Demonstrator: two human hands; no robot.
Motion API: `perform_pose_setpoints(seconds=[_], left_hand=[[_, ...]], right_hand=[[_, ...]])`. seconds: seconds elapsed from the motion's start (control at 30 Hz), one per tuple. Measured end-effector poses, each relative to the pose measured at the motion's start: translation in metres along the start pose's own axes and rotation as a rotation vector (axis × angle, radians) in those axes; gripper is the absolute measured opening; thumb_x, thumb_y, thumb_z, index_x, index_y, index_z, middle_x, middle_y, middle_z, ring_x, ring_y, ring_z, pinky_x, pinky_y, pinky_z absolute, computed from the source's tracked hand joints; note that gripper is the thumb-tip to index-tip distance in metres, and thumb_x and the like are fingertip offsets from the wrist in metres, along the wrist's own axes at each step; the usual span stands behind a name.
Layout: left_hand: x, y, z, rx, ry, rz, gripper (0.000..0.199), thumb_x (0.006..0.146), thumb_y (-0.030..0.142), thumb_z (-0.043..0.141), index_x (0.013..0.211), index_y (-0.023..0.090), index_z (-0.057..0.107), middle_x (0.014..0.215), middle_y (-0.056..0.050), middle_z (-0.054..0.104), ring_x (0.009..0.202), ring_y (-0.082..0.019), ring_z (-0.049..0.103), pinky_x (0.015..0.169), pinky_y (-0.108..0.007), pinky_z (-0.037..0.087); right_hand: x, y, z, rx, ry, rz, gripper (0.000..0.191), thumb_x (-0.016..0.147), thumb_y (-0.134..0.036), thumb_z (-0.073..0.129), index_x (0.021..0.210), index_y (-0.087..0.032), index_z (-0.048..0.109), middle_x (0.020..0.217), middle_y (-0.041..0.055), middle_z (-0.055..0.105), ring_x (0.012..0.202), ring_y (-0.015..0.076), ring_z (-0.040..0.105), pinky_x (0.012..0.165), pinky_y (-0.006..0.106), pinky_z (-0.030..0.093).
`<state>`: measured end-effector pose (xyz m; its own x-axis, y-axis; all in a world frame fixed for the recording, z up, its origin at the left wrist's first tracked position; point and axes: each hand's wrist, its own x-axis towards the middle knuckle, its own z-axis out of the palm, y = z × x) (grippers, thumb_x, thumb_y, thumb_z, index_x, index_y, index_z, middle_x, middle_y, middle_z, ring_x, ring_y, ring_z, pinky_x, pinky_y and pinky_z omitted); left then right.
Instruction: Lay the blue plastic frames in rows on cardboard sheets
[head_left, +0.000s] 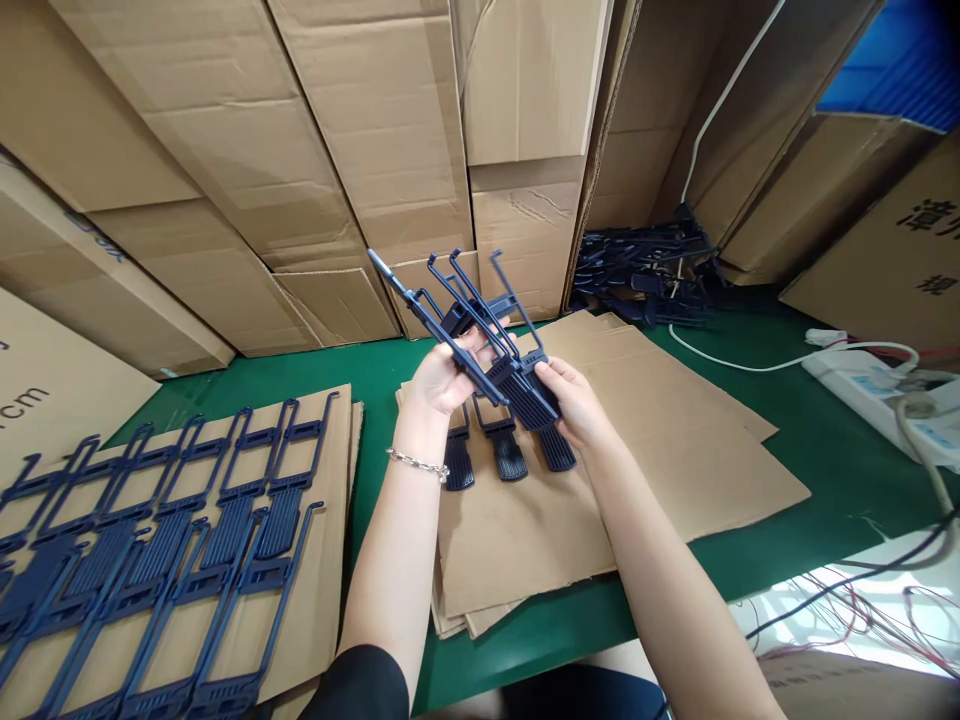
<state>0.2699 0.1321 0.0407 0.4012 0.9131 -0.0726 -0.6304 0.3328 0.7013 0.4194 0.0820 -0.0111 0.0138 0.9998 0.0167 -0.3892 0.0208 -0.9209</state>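
Note:
My left hand [448, 374] is closed around a few dark blue plastic brackets [480, 318], long U-shaped frames with hooked ends and ribbed pads. The fingers reach behind and between the frames. From the other side, my right hand [576, 398] pinches the ribbed pad end [534, 396] of the same bunch. The bunch is tilted and raised above a cardboard sheet [645, 480]. Three similar brackets [510, 458] lie on that sheet, their upper parts partly hidden by my left hand and the held ones.
Rows of the same brackets [247, 530] lie on cardboard at the left. A heap of them [645, 270] sits in an open carton at the back right. Tall cardboard boxes [405, 130] wall the back of the green table [525, 660]. A white power strip [870, 390] and cables are at right.

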Motion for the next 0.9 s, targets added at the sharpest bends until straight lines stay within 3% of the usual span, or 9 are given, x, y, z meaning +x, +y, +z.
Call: perform_pose_setpoints(seconds=[0.07,0.13,0.27,0.4,0.5,0.63,0.73,0.83,0.9], left_hand=[[0.0,0.005,-0.003,0.003,0.04,0.044,0.035,0.089,0.009,0.035,0.115,0.016,0.057,0.117,-0.012,0.059,0.111,-0.026,0.054,0.093,-0.039,0.048],[-0.001,0.011,-0.006,0.006,0.078,0.083,0.034,0.089,0.01,0.033,0.111,0.016,0.059,0.117,-0.013,0.059,0.112,-0.027,0.053,0.091,-0.041,0.049],[-0.005,0.027,-0.016,-0.017,0.121,0.179,0.033,0.088,0.007,0.032,0.101,0.014,0.061,0.117,-0.014,0.059,0.114,-0.028,0.051,0.09,-0.039,0.049],[-0.008,0.043,-0.031,-0.066,0.213,0.289,0.032,0.087,0.006,0.033,0.101,0.012,0.061,0.116,-0.015,0.059,0.112,-0.024,0.053,0.092,-0.035,0.048],[-0.009,0.054,-0.042,-0.132,0.314,0.374,0.038,0.087,0.003,0.03,0.111,0.012,0.057,0.108,-0.012,0.064,0.101,-0.018,0.06,0.089,-0.029,0.049],[-0.007,0.063,-0.055,-0.245,0.45,0.422,0.042,0.087,0.002,0.026,0.115,0.011,0.056,0.089,-0.009,0.069,0.079,-0.013,0.066,0.077,-0.023,0.054],[-0.004,0.064,-0.059,-0.286,0.465,0.409,0.042,0.087,0.0,0.026,0.115,0.008,0.056,0.081,-0.009,0.069,0.071,-0.013,0.067,0.073,-0.023,0.054],[-0.002,0.063,-0.058,-0.298,0.473,0.395,0.041,0.087,0.001,0.026,0.112,0.007,0.058,0.079,-0.009,0.069,0.067,-0.013,0.066,0.072,-0.024,0.055],[-0.001,0.061,-0.055,-0.305,0.493,0.391,0.04,0.088,0.002,0.025,0.11,0.008,0.058,0.077,-0.008,0.068,0.064,-0.013,0.066,0.071,-0.025,0.055]], right_hand=[[0.002,-0.005,-0.011,-0.128,0.091,-0.023,0.033,0.073,-0.048,0.056,0.09,-0.021,0.054,0.074,0.0005,0.063,0.052,0.0113,0.054,0.051,0.025,0.047],[0.006,-0.008,-0.027,-0.351,0.261,-0.035,0.036,0.081,-0.049,0.044,0.102,-0.021,0.054,0.078,0.0026,0.063,0.052,0.0123,0.054,0.051,0.025,0.045],[0.011,-0.011,-0.055,-0.905,0.581,-0.046,0.045,0.09,-0.038,0.025,0.128,-0.023,0.044,0.106,0.0088,0.059,0.095,0.0206,0.057,0.083,0.032,0.044],[0.006,-0.014,-0.067,-1.307,0.601,0.253,0.052,0.091,-0.036,0.023,0.141,-0.022,0.026,0.121,0.0185,0.045,0.115,0.0325,0.043,0.091,0.045,0.036],[0.0,-0.016,-0.07,-1.367,0.613,0.359,0.053,0.089,-0.03,0.029,0.14,-0.019,0.03,0.124,0.0227,0.039,0.119,0.0384,0.037,0.091,0.051,0.033],[-0.003,-0.016,-0.07,-1.402,0.602,0.471,0.051,0.084,-0.021,0.036,0.135,-0.021,0.04,0.122,0.0209,0.04,0.116,0.0363,0.039,0.09,0.052,0.035],[-0.001,-0.014,-0.067,-1.433,0.627,0.496,0.048,0.083,-0.024,0.039,0.131,-0.023,0.043,0.13,0.0178,0.034,0.119,0.0355,0.035,0.089,0.053,0.037],[0.001,-0.009,-0.062,-1.496,0.631,0.443,0.053,0.085,-0.035,0.041,0.135,-0.023,0.034,0.144,0.0136,0.017,0.128,0.0361,0.022,0.095,0.056,0.031],[0.002,-0.006,-0.062,-1.534,0.59,0.416,0.053,0.086,-0.036,0.038,0.137,-0.021,0.031,0.145,0.0143,0.02,0.128,0.0351,0.025,0.096,0.055,0.031]])
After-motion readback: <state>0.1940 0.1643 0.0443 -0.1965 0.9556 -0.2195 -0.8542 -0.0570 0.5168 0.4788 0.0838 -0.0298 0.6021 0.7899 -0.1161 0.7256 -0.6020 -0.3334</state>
